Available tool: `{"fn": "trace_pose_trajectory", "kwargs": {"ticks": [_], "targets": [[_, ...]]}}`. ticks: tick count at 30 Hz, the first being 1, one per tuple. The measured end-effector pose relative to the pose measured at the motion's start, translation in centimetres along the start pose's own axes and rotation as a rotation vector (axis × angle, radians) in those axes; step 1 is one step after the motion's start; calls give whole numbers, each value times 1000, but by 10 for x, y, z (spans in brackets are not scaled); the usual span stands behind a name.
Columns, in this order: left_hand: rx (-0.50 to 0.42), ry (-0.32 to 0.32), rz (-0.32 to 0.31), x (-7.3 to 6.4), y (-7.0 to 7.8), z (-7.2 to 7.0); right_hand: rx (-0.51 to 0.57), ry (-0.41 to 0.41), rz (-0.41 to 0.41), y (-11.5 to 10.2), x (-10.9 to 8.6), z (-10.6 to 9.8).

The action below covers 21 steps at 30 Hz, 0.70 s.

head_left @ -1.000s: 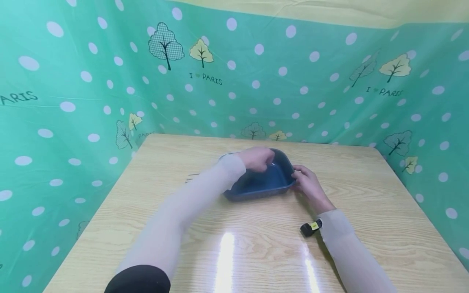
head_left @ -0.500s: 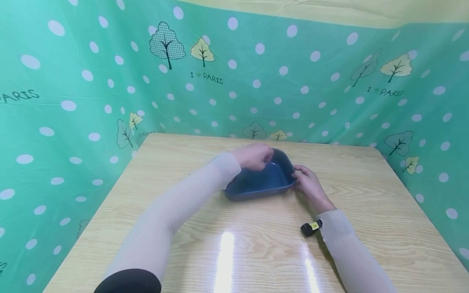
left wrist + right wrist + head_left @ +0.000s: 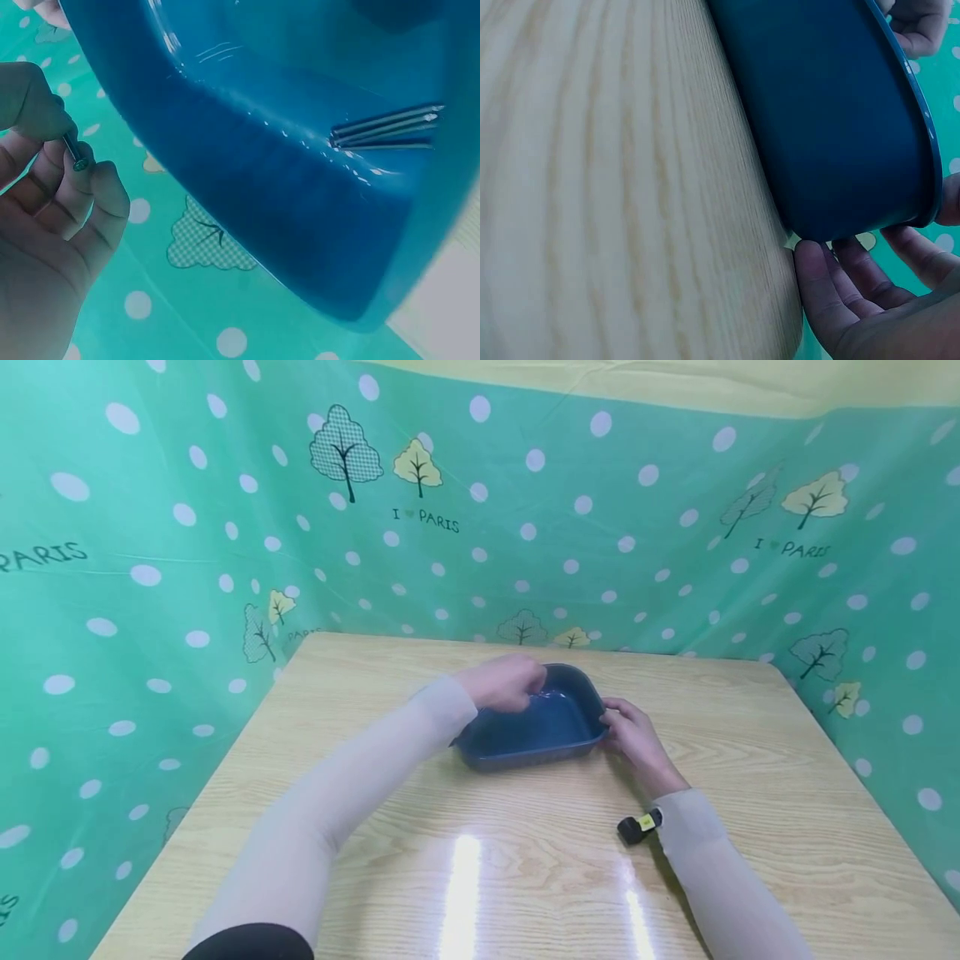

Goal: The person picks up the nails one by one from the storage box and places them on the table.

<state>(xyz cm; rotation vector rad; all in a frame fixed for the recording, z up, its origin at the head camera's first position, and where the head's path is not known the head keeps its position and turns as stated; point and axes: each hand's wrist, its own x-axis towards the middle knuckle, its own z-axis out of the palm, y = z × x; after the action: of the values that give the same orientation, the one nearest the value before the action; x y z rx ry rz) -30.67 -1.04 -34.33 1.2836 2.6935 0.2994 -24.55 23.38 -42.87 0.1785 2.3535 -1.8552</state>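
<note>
A dark blue plastic bin (image 3: 536,756) sits on the table's far half. My left hand (image 3: 504,683) is over its left back part in the head view. In the left wrist view that hand's fingers pinch a thin metal rod (image 3: 73,148), one end poking out below the fingertips; its kind cannot be told. Several similar metal rods (image 3: 386,129) lie side by side inside the bin. My right hand (image 3: 877,292) grips the bin's right end, thumb at the rim and fingers underneath against the outer wall. In the head view the left forearm covers the bin's left side.
The wood-grain table (image 3: 540,860) carries bright light reflections near the front. Behind and beside it hangs a green dotted cloth (image 3: 480,527) with printed trees. A black wrist device (image 3: 637,827) with a yellow label sits at the right cuff.
My left hand and forearm have shifted left across the bin. Thin rod ends seen left of the bin a second ago are out of sight now. The right hand keeps its grip.
</note>
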Motion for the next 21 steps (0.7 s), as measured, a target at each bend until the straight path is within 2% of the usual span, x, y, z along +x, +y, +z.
{"fn": "trace_pose_trajectory", "kwargs": {"ticks": [5, 13, 21], "targets": [[14, -6, -21, -8, -1, -1, -5, 0, 2, 0, 0, 0], [-1, -3, -15, -20, -5, 0, 3, 0, 0, 0, -1, 0], [-44, -5, -54, -33, -10, -1, 0, -8, -2, -1, -1, 0]]}}
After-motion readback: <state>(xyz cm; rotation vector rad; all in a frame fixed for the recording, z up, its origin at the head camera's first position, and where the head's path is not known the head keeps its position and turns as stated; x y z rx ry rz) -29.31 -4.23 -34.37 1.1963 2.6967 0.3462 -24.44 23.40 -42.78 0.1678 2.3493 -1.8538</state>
